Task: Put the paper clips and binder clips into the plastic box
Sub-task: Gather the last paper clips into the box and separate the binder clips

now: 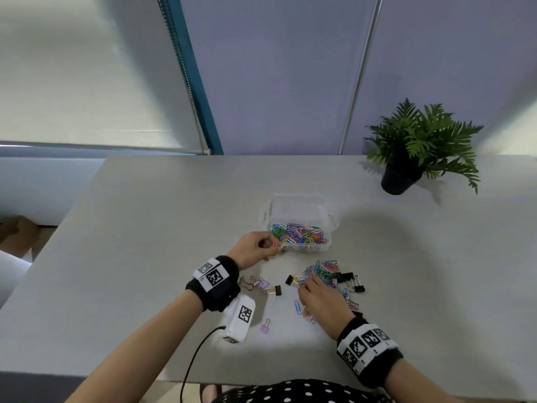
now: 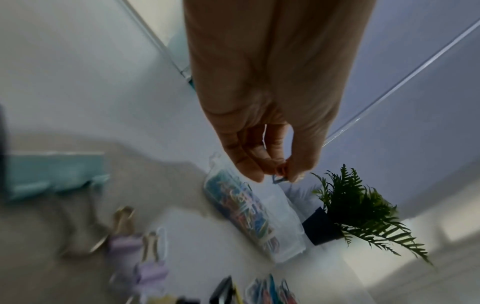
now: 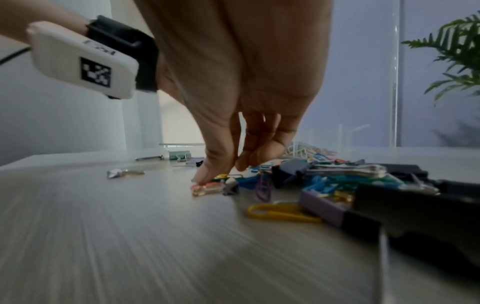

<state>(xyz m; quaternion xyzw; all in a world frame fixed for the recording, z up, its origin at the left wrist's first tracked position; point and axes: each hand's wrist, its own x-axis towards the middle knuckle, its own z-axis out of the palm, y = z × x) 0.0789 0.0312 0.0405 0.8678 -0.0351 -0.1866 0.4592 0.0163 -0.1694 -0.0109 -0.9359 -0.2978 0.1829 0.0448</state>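
- Right now the left hand (image 1: 255,248) hovers at the near left corner of the plastic box (image 1: 299,225), fingers (image 2: 296,164) pinched shut on a few paper clips (image 1: 276,244); how many is too small to tell
- Best play here, I'd say: carry the pinch over the rim before letting go, so nothing bounces back onto the table (image 1: 145,228)
- Down low, the right hand (image 1: 319,295) works the near edge of the loose paper-clip pile (image 1: 322,271), thumb and fingers (image 3: 207,174) closing on a pink clip (image 3: 205,188); whether it is truly gripped yet, I cannot tell
- Flat clips lie tight to the surface, so sliding one with a fingertip and lifting an end should beat a straight pinch
- Box's front compartment is already well filled with coloured clips, rear compartments look bare
- Black binder clips (image 1: 353,282) sit just right of the pile, purple binder clips (image 1: 260,282) lie nearer the left wrist; these are bulkier and probably suit a rear compartment
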